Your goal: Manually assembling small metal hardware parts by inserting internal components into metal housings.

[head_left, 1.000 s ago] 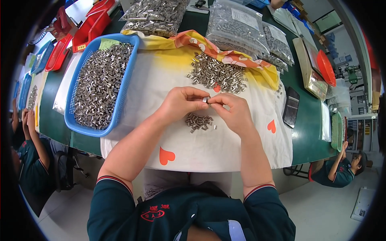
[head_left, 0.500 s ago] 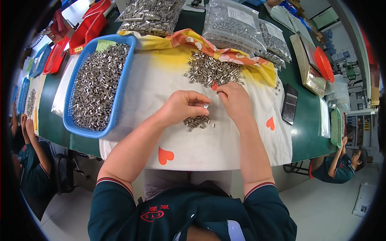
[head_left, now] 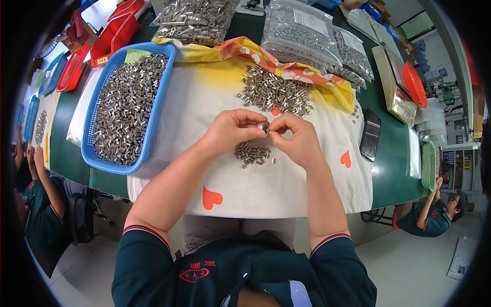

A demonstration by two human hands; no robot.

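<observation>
My left hand (head_left: pixel 230 133) is closed, pinching a short shiny metal sleeve (head_left: pixel 263 126) between thumb and fingers. Right beside it, the thumb and forefinger of my right hand (head_left: pixel 297 139) press together at the sleeve's end; what sits between those fingertips is too small to make out. Just below the hands lies a small pile of metal sleeves (head_left: pixel 250 153) on the white cloth (head_left: pixel 261 189). A larger pile of the same sleeves (head_left: pixel 273 92) spreads beyond my hands, against a folded yellow and orange cloth edge (head_left: pixel 327 92).
On the left stands a blue basket (head_left: pixel 88 138) full of sleeves. Bulging plastic bags of metal parts (head_left: pixel 296 30) line the back. A phone (head_left: pixel 370 134) and a scale with a red dish (head_left: pixel 414 84) are on the right. People sit at both sides.
My right hand has come back from the edge of the far pile to meet the left hand's fingertips. The left hand has stayed nearly in place with its sleeve.
</observation>
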